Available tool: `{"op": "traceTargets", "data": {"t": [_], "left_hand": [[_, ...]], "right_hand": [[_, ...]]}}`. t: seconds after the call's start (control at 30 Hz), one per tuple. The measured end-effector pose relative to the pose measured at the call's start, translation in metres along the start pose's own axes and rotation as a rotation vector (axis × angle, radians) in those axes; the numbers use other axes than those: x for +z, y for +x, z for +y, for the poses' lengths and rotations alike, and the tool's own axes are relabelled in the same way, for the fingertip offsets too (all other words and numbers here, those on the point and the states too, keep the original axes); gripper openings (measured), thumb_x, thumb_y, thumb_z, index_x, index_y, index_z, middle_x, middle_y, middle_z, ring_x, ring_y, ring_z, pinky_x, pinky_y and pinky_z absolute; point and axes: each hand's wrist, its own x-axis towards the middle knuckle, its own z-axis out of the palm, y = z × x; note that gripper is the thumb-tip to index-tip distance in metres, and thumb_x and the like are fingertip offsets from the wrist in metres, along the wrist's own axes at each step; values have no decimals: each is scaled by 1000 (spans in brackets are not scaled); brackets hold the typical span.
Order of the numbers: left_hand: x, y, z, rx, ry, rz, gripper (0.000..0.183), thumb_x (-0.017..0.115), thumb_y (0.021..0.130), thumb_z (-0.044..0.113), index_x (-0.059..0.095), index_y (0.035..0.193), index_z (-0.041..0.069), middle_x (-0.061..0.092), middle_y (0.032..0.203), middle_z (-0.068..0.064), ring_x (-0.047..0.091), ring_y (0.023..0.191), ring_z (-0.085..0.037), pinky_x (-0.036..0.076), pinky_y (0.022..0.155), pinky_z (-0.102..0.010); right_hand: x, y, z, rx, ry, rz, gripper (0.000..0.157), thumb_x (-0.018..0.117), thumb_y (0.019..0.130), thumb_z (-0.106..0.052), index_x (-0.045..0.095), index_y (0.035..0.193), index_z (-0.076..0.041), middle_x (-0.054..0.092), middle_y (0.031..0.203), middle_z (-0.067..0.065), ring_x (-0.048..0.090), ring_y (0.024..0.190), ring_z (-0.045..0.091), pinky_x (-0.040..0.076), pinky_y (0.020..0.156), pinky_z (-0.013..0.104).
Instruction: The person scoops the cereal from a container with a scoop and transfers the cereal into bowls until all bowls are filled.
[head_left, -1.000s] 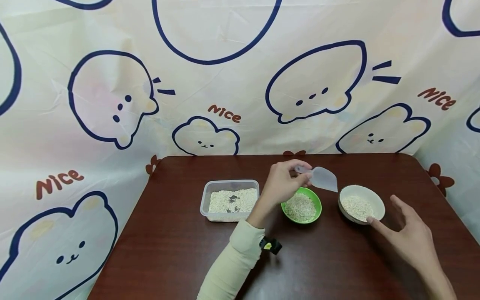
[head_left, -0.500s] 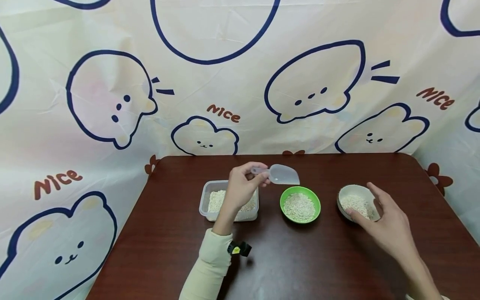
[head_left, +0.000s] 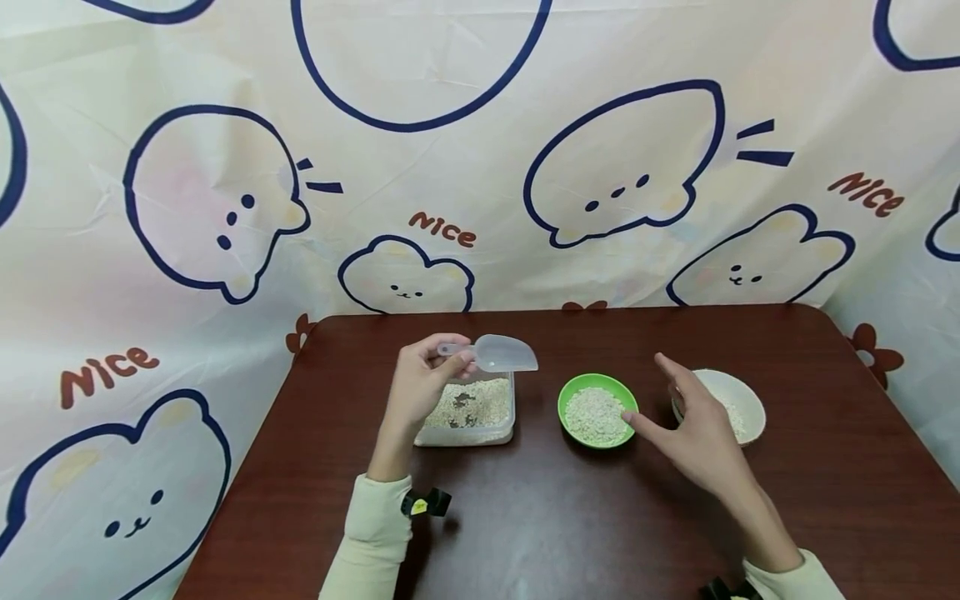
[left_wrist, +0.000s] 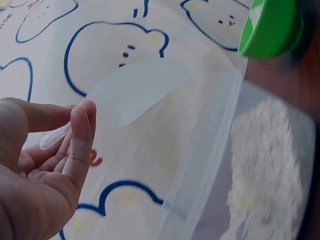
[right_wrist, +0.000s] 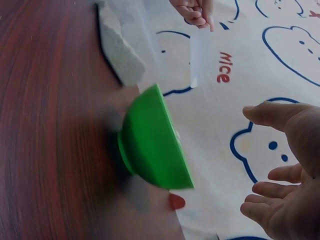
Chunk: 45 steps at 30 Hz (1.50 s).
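Note:
Between thumb and fingers, my left hand [head_left: 422, 379] pinches the handle of a translucent plastic scoop [head_left: 506, 353]. In the head view the scoop appears over the far side of a clear plastic container [head_left: 465, 436] of pale flakes, which look like oats [head_left: 480, 400]. The scoop looks empty in the left wrist view. A green bowl [head_left: 576, 429] with similar flakes stands to the container's right. My right hand [head_left: 697, 433] has its fingers spread, with the thumb near the green bowl's right rim; contact cannot be told. It partly hides a white bowl [head_left: 738, 392] that also contains flakes.
Everything stands on a dark reddish-brown table [head_left: 540, 533]. A pale cloth [head_left: 495, 167] with cartoon outlines hangs behind it. A dark band with a small device [head_left: 426, 503] is on the left wrist.
My left hand has carried the scoop leftward, from above the green bowl to the clear container. My right hand has moved left from the white bowl toward the green one.

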Motion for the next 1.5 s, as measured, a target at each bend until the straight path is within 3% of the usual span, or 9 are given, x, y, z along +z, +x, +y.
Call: {"op": "traceTargets", "data": {"t": [0.2,0.4,0.67,0.8,1.1,1.3,1.5], "left_hand": [[-27,-6,-5,-11,-14,34,23,73,99,-3,69,118,-15,78,87,-4,78,77,-11,67,74,-28],[-50,-14,-8,-20,65,62,22,73,100,-1,71,118,-12,78,84,1,78,75,-10,67,73,-29],[-74,-20,-15,-67,154,91,24,74,101,6,72,119,-9,80,88,-5,79,78,-14,67,78,-32],[-84,-24,-16,-105,206,98,25,74,101,8,72,120,-8,80,91,-9,79,79,-15,67,78,-29],[-102,-32,-16,-128,308,72,23,75,101,8,73,119,-7,76,101,-26,77,80,-17,67,76,-31],[-109,-30,-13,-122,453,65,21,74,102,12,74,118,-1,78,98,-21,77,78,-20,64,73,-24],[-109,-28,-8,-113,552,46,15,72,102,8,75,116,2,79,96,-18,77,81,-34,63,70,-23]], "right_hand": [[17,2,-7,-6,39,-53,92,88,91,-29,39,163,-2,44,166,23,50,147,50,48,115,57],[32,4,-12,-27,49,-72,90,89,91,-30,41,162,-2,47,164,21,51,148,45,50,115,58],[54,7,-21,-29,47,-78,88,90,89,-28,44,162,-8,51,162,17,60,140,43,56,109,58],[65,9,-25,-30,57,-97,89,90,89,-29,45,162,-9,51,163,16,57,144,41,55,111,58],[88,11,-40,-36,119,-154,92,92,86,-28,45,162,-7,51,163,18,64,136,42,56,110,57],[103,13,-47,-69,102,-174,91,91,87,-30,46,161,-7,51,163,15,59,143,37,54,113,55],[115,15,-54,-79,122,-173,90,92,85,-30,48,160,-5,53,162,15,57,145,36,55,114,51]]}}
